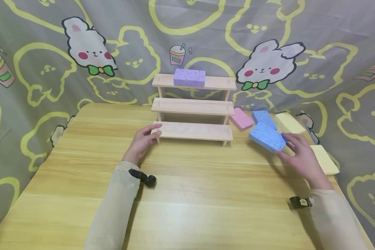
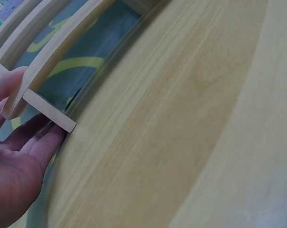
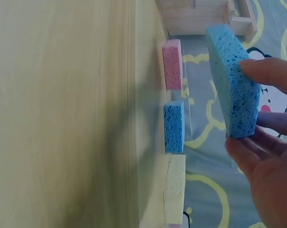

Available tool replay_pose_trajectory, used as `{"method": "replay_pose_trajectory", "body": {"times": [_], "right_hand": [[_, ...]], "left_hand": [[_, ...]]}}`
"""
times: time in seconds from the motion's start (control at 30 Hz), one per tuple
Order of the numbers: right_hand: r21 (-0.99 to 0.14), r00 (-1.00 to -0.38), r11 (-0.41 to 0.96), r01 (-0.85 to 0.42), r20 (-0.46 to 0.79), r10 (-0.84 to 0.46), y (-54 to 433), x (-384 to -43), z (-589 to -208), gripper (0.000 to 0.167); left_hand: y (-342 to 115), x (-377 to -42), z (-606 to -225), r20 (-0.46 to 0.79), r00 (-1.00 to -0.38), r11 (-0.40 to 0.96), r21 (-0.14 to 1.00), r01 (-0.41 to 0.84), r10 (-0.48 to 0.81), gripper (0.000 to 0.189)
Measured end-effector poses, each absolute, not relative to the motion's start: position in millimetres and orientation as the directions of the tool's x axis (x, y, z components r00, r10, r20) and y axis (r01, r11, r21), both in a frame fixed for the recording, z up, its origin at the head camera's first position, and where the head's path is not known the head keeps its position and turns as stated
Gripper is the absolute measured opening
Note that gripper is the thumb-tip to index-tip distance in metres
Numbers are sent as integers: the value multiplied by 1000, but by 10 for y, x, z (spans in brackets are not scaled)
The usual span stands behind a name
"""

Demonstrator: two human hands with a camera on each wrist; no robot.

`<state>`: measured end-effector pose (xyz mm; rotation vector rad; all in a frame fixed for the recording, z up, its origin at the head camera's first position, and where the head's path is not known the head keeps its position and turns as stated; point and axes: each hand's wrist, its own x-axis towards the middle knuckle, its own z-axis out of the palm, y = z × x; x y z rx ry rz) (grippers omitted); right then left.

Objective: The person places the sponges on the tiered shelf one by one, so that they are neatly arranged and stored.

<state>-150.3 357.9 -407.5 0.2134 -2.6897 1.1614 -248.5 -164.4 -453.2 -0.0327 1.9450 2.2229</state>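
Across the top of the head view hangs a grey patterned curtain (image 1: 125, 14), behind a wood-grained counter (image 1: 187, 208) that fills the lower middle. At upper centre on it stands a three-tier wooden rack (image 1: 192, 107). Just left of centre, the left hand (image 1: 140, 144) grips the left end of the rack's lowest tier, fingers curled round it. At right, the right hand (image 1: 304, 158) has thumb and fingers clamped on opposite edges of a blue sponge (image 1: 267, 136), held tilted above the counter. A purple sponge (image 1: 189, 77) rests on the top tier. Right of the rack, a pink sponge (image 1: 241, 119), a second blue sponge (image 1: 264, 119) and a pale yellow block (image 1: 289, 123) lie in a row; another yellow block (image 1: 324, 159) lies nearer the right edge, partly behind the right hand.
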Motion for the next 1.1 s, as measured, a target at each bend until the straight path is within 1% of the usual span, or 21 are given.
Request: {"method": "replay_pose_trajectory", "body": {"times": [0.23, 0.37, 0.47, 0.6, 0.8, 0.93, 1.1], "right_hand": [[-734, -953, 624, -268, 295, -62, 3510, -1573, -4069, 64], [-748, -948, 599, -288, 311, -67, 3333, -1554, -3903, 60], [-751, -949, 595, -286, 307, -68, 3278, -1587, -3870, 60], [-752, -953, 596, -281, 293, -80, 3342, -1698, -3982, 63], [-764, -956, 583, -277, 281, -85, 3292, -1726, -3935, 64], [-783, -957, 558, -274, 282, -74, 3255, -1746, -3898, 64], [-812, -949, 499, -301, 308, -71, 3232, -1811, -3888, 63]], "left_hand": [[-1644, -2493, -4544, -132, -984, -126, 981, -147, 123, 44], [-1654, -2495, -4550, -130, -984, -116, 983, -144, 126, 44], [-1657, -2500, -4556, -131, -983, -114, 983, -146, 129, 44], [-1655, -2501, -4566, -128, -983, -121, 982, -144, 129, 44], [-1653, -2491, -4562, -124, -985, -117, 983, -138, 119, 43], [-1654, -2490, -4561, -128, -985, -115, 983, -142, 119, 44], [-1652, -2490, -4562, -138, -983, -121, 981, -153, 124, 45]]}}
